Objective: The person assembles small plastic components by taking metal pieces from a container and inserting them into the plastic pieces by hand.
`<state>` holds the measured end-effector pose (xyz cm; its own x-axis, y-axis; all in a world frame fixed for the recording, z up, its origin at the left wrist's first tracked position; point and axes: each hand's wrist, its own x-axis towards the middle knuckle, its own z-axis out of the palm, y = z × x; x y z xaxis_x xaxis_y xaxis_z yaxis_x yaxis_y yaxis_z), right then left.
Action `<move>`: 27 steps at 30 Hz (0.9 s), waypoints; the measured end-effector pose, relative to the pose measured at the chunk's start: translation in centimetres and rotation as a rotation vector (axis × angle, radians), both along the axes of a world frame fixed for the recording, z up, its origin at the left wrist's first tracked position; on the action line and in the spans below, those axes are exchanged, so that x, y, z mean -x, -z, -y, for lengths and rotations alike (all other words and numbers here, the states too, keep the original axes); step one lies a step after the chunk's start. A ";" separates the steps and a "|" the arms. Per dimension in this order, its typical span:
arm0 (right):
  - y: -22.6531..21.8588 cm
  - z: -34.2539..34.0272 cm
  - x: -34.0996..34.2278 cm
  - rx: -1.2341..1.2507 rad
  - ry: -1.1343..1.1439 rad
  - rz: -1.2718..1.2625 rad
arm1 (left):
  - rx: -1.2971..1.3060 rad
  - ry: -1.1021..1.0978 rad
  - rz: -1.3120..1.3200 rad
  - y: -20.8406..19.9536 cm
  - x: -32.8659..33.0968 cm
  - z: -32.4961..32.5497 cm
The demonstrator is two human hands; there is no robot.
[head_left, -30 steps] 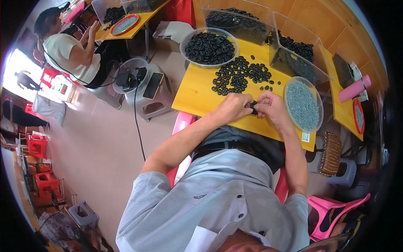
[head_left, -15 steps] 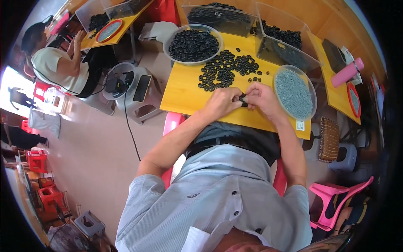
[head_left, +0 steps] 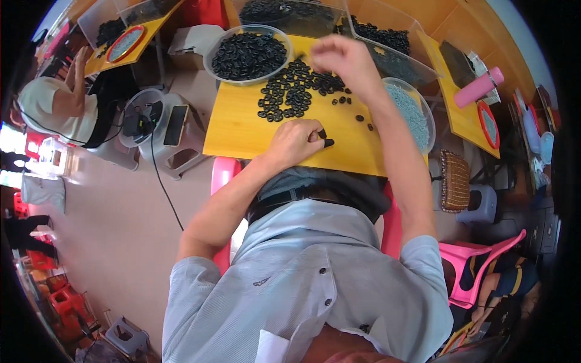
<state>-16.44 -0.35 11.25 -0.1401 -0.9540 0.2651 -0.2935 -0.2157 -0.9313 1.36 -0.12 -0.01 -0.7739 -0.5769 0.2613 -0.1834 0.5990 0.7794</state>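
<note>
My left hand (head_left: 296,142) rests at the near edge of the yellow table (head_left: 236,130). Black coverings sit on its thumb and forefinger tips, which stand a little apart with nothing seen between them; its other fingers are curled under. My right hand (head_left: 344,55) is raised over the far part of the table, blurred, its fingers bent toward the left. Whether it holds anything is hidden by the blur. Between the hands spread many small black oval ring-like pieces (head_left: 284,97). A few lie apart to the right, such as a loose black piece (head_left: 359,118).
A round clear tub (head_left: 213,71) heaped with black pieces stands at the far left. Clear bins (head_left: 357,13) line the back. Behind my right forearm is a tub of grey-blue granules (head_left: 411,115). A pink bottle (head_left: 478,89) lies on a side table. Another person (head_left: 57,109) sits at left.
My hands were together over a small black thing; now they have parted. My right hand has moved away over the table, while the left has stayed near the edge. The view has shifted slightly.
</note>
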 end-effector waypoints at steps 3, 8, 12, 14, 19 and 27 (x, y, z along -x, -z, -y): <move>-1.1 1.8 1.1 0.059 0.033 -0.104 | 0.125 0.058 -0.033 0.4 0.0 0.0; 0.8 -0.2 4.4 -0.189 0.163 -0.833 | 0.119 0.102 -0.004 0.2 0.1 0.2; 2.6 -2.9 5.8 -0.284 0.176 -1.073 | 0.145 0.096 -0.030 0.2 0.0 0.2; 3.6 -3.4 5.9 -0.295 0.118 -1.061 | 0.142 0.105 -0.040 0.1 -0.1 0.2; 7.1 -2.9 5.7 -0.228 0.029 -1.053 | 0.143 0.109 -0.013 0.1 0.0 0.1; 7.0 -3.1 4.8 -0.270 0.006 -1.045 | 0.120 0.089 -0.031 0.3 0.0 0.2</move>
<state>-21.19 2.79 4.27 0.0285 -0.9989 0.0367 -0.9711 -0.0364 -0.2360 1.34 -0.29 -0.28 -0.8113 -0.4693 0.3487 -0.1023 0.7012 0.7056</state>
